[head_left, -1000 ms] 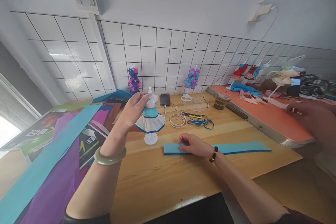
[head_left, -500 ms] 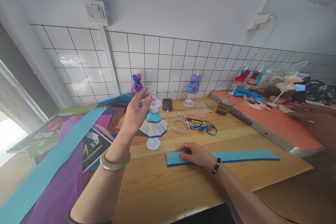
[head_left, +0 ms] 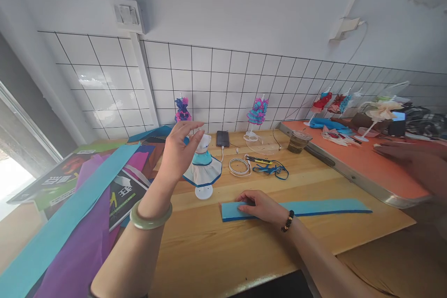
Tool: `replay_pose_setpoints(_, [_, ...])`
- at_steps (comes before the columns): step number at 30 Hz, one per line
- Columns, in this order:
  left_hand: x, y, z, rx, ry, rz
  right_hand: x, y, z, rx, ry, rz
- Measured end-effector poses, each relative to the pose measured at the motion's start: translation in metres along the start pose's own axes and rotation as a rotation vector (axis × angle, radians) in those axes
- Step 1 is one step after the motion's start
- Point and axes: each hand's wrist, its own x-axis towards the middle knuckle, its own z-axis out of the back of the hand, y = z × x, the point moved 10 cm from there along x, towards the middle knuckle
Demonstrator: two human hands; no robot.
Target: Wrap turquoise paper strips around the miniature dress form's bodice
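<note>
**Magazines (head_left: 123, 207) at left, left hand (head_left: 179, 149) by dressed mannequin (head_left: 202, 170), right hand (head_left: 263, 206) on light blue strip (head_left: 324, 206)**

Far left of the frame, on the wooden worktop (head_left: 195, 242), a long turquoise sheet (head_left: 70, 216) slanting up from the bottom corner, laid across a purple sheet (head_left: 78, 242) and the glossy magazines. Left of centre, the left hand, raised, with a pale green bangle (head_left: 150, 221) around the wrist; grip slack, thumb and fingers parted at the top of the mannequin. Contact there impossible to tell, with the neck partly covered. Just behind, near the tiled wall (head_left: 223, 98), a figure in a dark blue and pink dress (head_left: 182, 108).

Mid-frame, the mannequin, standing on a round white base (head_left: 203, 192), in a turquoise bodice and flared white skirt with blue edging. Farther back, a dark phone (head_left: 222, 138), then a white coil (head_left: 238, 175).

Below centre, the right hand, black beads (head_left: 287, 221) at the wrist, thumb and curled fingers on the left part of the strip; cannot tell whether pinching or merely pressing. Strip flat on the wood, stretching into the lower right, darker blue along its near edge.

Above it, a figure in a turquoise and pink dress (head_left: 257, 112), a yellow cutter (head_left: 259, 160), tangled blue ribbon (head_left: 264, 169) and a lidded cup (head_left: 299, 142). Far right, an orange worktop (head_left: 370, 167) with small dressed figures (head_left: 321, 101) and another person's blurred hand (head_left: 401, 154).
</note>
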Motion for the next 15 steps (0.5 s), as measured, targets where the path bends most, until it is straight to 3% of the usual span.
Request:
replay_pose_setpoints(7, [-0.004, 0.004, 0.019, -0.011, -0.186, 0.108, 0.0, 0.0, 0.0, 0.008, 0.018, 0.005])
replay_pose_setpoints(15, [-0.004, 0.003, 0.02, -0.108, -0.121, 0.166, 0.001, -0.006, -0.003, 0.035, 0.022, 0.004])
